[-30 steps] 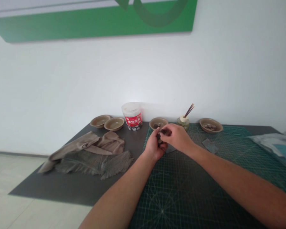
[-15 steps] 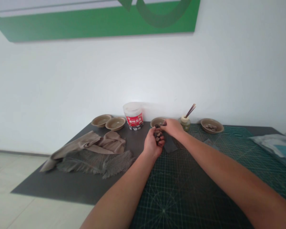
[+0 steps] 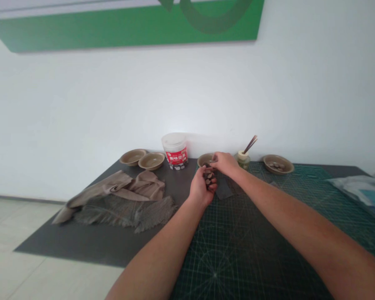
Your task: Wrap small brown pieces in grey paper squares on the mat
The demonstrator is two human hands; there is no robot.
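Observation:
My left hand (image 3: 202, 187) is cupped, palm up, with its fingers curled round several small dark brown round pieces (image 3: 209, 179). Just above them, the fingertips of my right hand (image 3: 223, 163) are pinched together; what lies between them, if anything, is too small to make out. Behind both hands stands a shallow brown bowl (image 3: 203, 159), partly covered by them, so its contents are hidden. Off to the right, another brown bowl (image 3: 289, 167) has several similar round pieces (image 3: 277, 166) lying in it.
Two brown bowls (image 3: 152, 167) and a lidded tub (image 3: 176, 156) stand at the back left. Crumpled cloths (image 3: 148, 185) lie at left. A reed diffuser (image 3: 243, 160) stands by my right wrist. A plastic bag (image 3: 362, 189) lies at right on the green cutting mat (image 3: 215, 254).
My right fingertips have shifted slightly up and back over the left palm. The left hand, with its dark pieces, is nearly still, and the view has moved a little.

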